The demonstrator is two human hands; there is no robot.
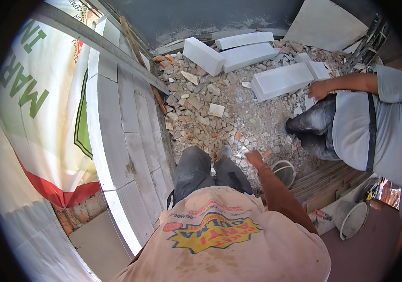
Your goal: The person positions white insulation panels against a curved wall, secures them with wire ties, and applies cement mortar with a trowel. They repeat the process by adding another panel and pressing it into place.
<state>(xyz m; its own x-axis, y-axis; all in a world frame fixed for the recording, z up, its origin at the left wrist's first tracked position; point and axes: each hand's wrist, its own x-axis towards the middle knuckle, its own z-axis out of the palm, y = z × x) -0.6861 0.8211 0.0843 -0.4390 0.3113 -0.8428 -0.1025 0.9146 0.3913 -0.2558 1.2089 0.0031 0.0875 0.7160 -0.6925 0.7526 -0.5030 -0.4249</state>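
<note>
My right hand hangs in front of my right leg, above the rubble and next to a round bucket with a pale rim. Its fingers look curled; what they hold, if anything, is too small to make out. My left hand is out of sight, past the pale printed shirt I wear. To my left runs a wall of light grey blocks with a bright white top edge. Several loose white blocks lie ahead on the rubble.
Broken rubble covers the ground. A co-worker bends at the right, one hand by the white blocks. Wooden boards and another bucket stand at lower right. A printed tarp hangs beyond the wall, and a metal beam crosses it.
</note>
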